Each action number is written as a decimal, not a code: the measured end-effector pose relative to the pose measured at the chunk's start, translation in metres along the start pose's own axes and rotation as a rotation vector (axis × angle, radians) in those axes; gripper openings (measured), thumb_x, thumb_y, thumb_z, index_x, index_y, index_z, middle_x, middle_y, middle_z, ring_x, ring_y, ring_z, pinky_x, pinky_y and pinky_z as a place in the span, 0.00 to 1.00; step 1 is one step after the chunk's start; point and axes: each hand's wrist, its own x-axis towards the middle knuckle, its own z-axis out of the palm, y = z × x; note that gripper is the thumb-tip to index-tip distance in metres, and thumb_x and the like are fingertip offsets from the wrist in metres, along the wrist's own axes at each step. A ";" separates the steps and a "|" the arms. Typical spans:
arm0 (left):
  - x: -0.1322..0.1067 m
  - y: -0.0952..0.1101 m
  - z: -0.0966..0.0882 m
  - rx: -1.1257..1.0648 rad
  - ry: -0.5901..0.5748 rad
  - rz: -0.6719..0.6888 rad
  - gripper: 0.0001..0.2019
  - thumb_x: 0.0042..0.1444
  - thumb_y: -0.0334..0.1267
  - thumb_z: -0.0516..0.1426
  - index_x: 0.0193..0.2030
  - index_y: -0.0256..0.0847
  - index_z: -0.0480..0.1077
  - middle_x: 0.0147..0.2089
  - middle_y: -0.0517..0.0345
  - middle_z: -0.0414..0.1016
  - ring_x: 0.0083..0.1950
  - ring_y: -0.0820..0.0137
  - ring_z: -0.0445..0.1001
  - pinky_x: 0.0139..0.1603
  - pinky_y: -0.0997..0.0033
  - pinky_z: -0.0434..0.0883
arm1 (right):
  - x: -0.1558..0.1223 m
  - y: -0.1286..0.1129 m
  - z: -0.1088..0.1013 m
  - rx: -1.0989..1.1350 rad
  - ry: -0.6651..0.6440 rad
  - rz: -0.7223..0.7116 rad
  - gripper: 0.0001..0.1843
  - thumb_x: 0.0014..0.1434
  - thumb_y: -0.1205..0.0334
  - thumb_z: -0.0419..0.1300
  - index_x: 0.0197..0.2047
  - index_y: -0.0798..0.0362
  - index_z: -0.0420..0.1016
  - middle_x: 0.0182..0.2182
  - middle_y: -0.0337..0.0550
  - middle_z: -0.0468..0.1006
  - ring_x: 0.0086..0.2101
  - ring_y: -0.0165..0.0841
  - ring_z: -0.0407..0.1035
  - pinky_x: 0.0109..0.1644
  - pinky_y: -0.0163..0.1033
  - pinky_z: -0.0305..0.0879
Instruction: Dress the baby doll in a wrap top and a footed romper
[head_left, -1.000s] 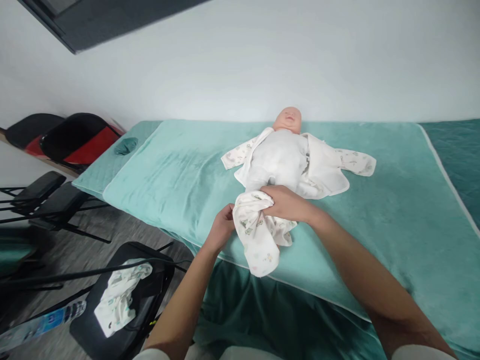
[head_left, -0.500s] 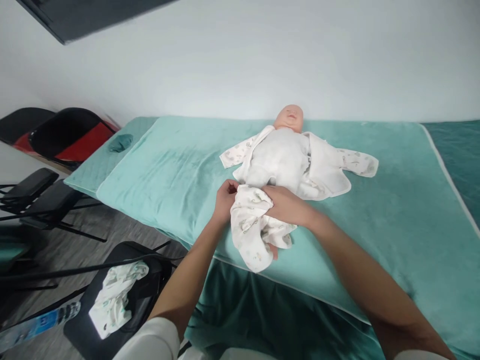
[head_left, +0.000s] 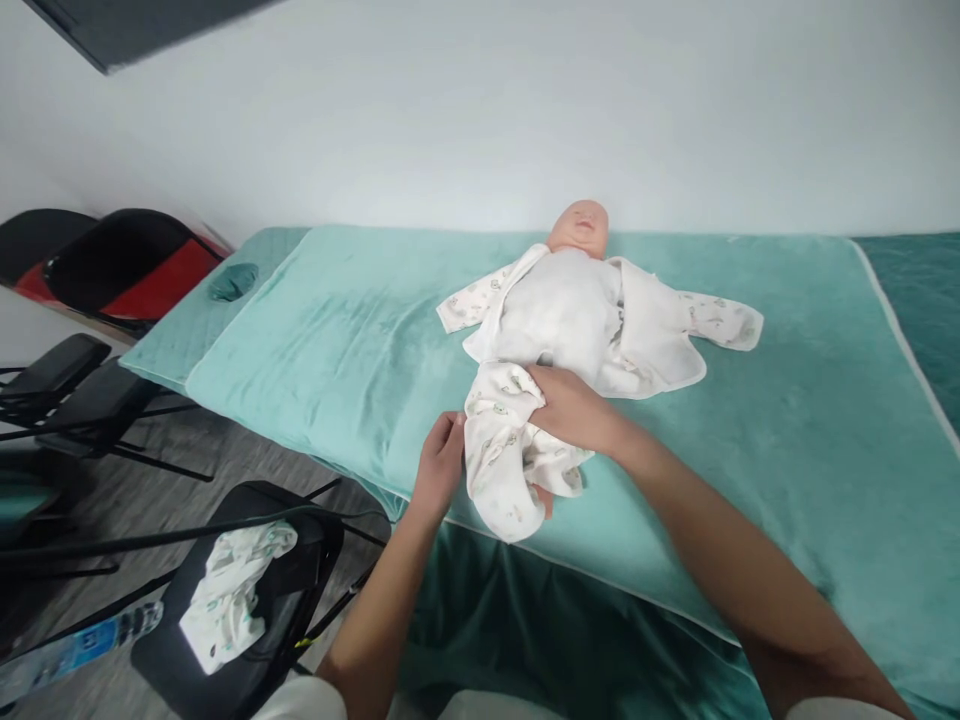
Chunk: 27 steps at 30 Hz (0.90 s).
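A baby doll (head_left: 585, 228) lies on its back, its white cloth torso (head_left: 566, 305) bare between the spread sides of an open jacket (head_left: 656, 335) with printed sleeves. Printed white baby trousers (head_left: 501, 450) cover its legs, and a bit of foot shows at the lower end. My right hand (head_left: 568, 408) grips the trousers near the waist on the right, its fingertips hidden by cloth. Along the left edge of the trouser leg, my left hand (head_left: 441, 462) has its fingers closed together on the fabric.
The doll lies on a padded bed with a teal cover (head_left: 337, 330) against a white wall. At lower left, a black chair (head_left: 247, 680) carries a crumpled printed cloth (head_left: 229, 595), with a plastic bottle (head_left: 82, 650) beside it. Folding chairs (head_left: 131, 265) stand beyond the bed's left end.
My left hand has slid down from the trouser waist to the side of the leg. My right hand stays at the waist. The camera view has shifted slightly.
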 end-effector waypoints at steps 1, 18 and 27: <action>-0.009 -0.002 -0.004 -0.010 -0.049 -0.026 0.19 0.63 0.57 0.58 0.35 0.42 0.70 0.29 0.63 0.68 0.31 0.72 0.64 0.34 0.73 0.63 | 0.000 0.000 0.000 0.011 0.011 0.008 0.04 0.63 0.65 0.57 0.42 0.52 0.70 0.44 0.47 0.80 0.46 0.41 0.73 0.46 0.40 0.63; 0.054 0.000 0.017 0.074 0.039 0.212 0.15 0.63 0.52 0.59 0.36 0.43 0.66 0.31 0.63 0.67 0.33 0.70 0.63 0.35 0.72 0.61 | 0.000 0.016 0.000 0.164 0.081 -0.051 0.19 0.56 0.73 0.50 0.48 0.51 0.71 0.46 0.45 0.79 0.50 0.41 0.71 0.57 0.45 0.66; 0.097 0.016 0.045 0.188 0.063 0.365 0.09 0.64 0.43 0.58 0.35 0.44 0.64 0.30 0.62 0.71 0.32 0.69 0.67 0.36 0.70 0.60 | 0.002 0.015 0.001 0.276 0.140 0.038 0.16 0.64 0.63 0.55 0.54 0.52 0.72 0.52 0.46 0.78 0.52 0.41 0.72 0.59 0.46 0.66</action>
